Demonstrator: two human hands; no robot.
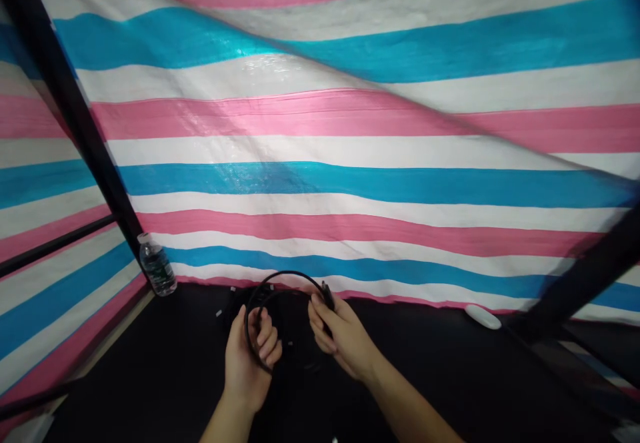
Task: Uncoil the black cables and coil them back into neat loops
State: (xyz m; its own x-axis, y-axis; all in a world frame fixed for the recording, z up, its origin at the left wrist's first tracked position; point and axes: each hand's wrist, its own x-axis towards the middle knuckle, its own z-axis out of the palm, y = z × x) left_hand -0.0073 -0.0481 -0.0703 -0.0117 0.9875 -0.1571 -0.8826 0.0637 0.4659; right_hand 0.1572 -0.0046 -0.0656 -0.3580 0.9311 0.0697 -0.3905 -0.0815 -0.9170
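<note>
A black cable (286,274) forms a loop that rises above my hands, over the black tabletop (425,363). My left hand (250,358) grips the cable's lower part, with the fingers curled around it. My right hand (343,336) holds the cable near a black plug end (327,294), between thumb and fingers. Behind my left hand lies a dark bundle of more cable (235,303) with small connector ends (219,313). Its exact shape is hard to tell against the dark surface.
A clear plastic water bottle (157,267) stands at the table's back left corner. A white oval object (483,316), possibly a mouse, lies at the back right. Black frame posts (70,110) and a pink, white and blue striped tarp (350,183) enclose the table.
</note>
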